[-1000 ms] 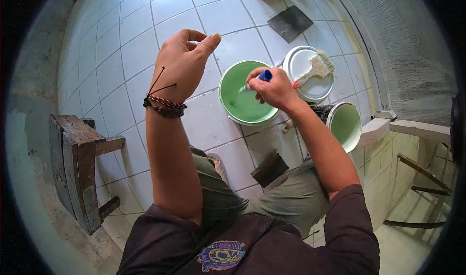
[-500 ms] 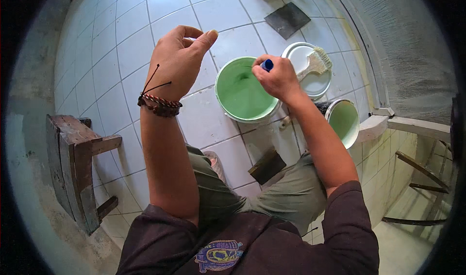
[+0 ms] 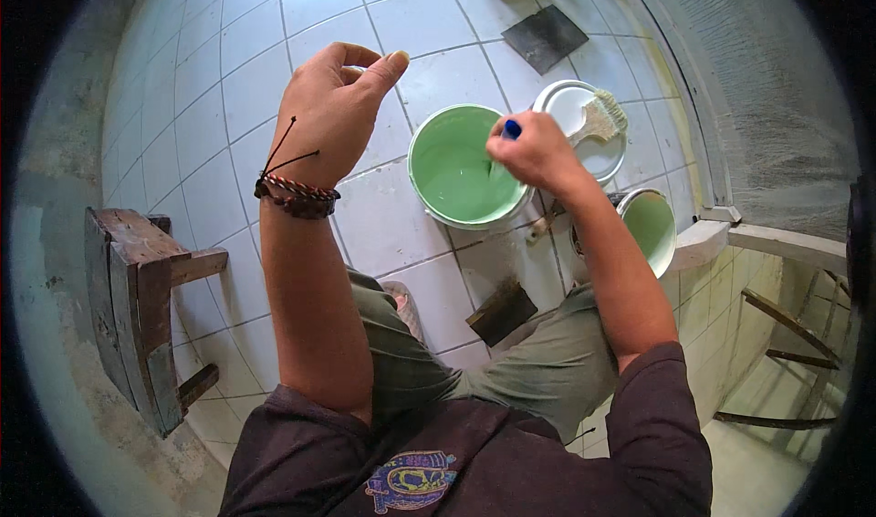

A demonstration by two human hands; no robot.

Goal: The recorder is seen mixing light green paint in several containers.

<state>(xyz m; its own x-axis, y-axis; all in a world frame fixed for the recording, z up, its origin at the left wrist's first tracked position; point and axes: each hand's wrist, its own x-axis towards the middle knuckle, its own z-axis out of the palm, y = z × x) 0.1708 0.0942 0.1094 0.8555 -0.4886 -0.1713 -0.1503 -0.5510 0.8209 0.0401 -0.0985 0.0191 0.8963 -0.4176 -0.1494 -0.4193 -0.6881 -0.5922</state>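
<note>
A white-rimmed bucket (image 3: 440,208) of pale green paint stands on the tiled floor in front of me. Over its right side is my right hand (image 3: 537,152), closed around a blue-ended handle (image 3: 512,130). The rest of that tool is mostly hidden by the hand; a thin part seems to reach down toward the paint. My left hand (image 3: 336,106) is raised to the left of the bucket, thumb and curled fingers drawn together, and I see nothing in it. A braided bracelet circles that wrist.
Right of the bucket, a wide paintbrush (image 3: 602,120) lies across a white lid (image 3: 595,165). A smaller green-coated container (image 3: 650,229) is beside my right forearm. A dark block (image 3: 502,313) sits between my legs, a wooden stool (image 3: 137,252) at left, a dark square (image 3: 545,40) farther off.
My right hand has shifted slightly right and toward me over the bucket, with the blue-ended handle in it. My left hand has hardly moved.
</note>
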